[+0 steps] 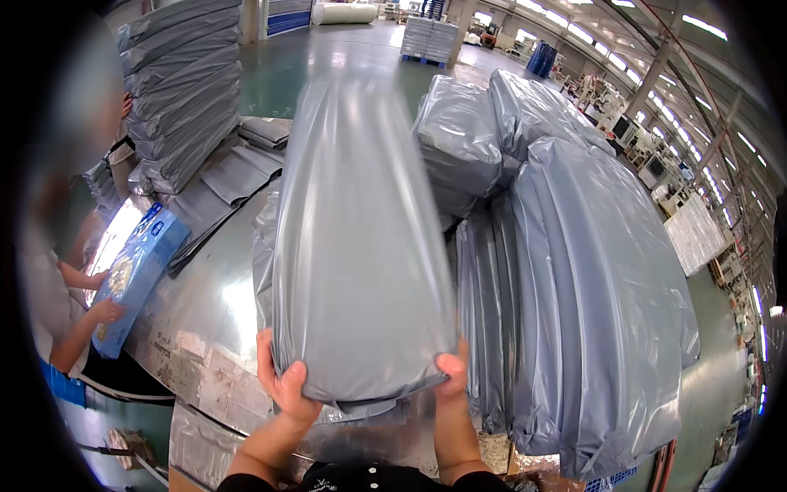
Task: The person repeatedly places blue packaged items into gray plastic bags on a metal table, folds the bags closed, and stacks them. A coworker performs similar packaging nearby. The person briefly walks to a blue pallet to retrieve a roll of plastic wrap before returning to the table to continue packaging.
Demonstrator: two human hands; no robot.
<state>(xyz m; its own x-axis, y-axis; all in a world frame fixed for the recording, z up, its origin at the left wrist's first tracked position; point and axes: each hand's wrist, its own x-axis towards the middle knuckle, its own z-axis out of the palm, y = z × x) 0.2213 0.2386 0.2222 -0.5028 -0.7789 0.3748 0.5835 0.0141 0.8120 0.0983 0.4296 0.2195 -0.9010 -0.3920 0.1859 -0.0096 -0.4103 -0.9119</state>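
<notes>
A large grey plastic-wrapped package (357,238) fills the middle of the view, raised over the metal table (217,320). My left hand (287,384) grips its near left corner, with the thumb on top. At the near right corner my right hand (451,371) holds it the same way, its fingers partly hidden behind the edge. The far end of the package is blurred. Under and beside its left side shows more crumpled grey plastic (265,246).
Stacked grey packages (598,295) stand close on my right, with more (459,131) behind. Flat grey bags (234,176) lie on the table's far left. A tall grey stack (184,90) rises behind them. At left, another person's hands (106,307) hold a blue package (135,275).
</notes>
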